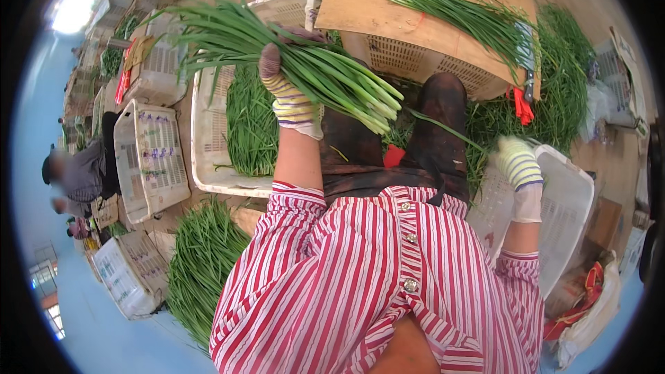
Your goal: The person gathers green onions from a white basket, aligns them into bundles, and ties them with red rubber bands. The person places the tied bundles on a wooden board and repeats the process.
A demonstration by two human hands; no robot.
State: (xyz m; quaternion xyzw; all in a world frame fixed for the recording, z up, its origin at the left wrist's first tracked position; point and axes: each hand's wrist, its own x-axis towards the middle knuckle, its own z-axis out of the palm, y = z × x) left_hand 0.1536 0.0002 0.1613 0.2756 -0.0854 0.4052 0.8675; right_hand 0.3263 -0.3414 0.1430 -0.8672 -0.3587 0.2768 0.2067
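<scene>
My left hand (283, 85), in a striped knit glove, grips a thick bundle of garlic chives (322, 70) above my lap. The pale cut ends point right, and the green leaves fan out to the left. My right hand (519, 163), similarly gloved and motion-blurred, is low on the right by a white plastic crate (563, 208). A single chive stalk (449, 130) stretches from near my knees to its fingers. Ahead, a second chive bundle (457, 18) lies on a wooden board (358, 0), beside a knife (529, 70) with a black handle.
A crate (200, 166) of chives stands left of my legs. Loose chives (561, 72) heap beyond the board, and another pile (202, 265) lies at lower left. Red ties (522, 106) hang at the board's edge. Farther left, a person (83, 169) sits behind a crate (156, 158).
</scene>
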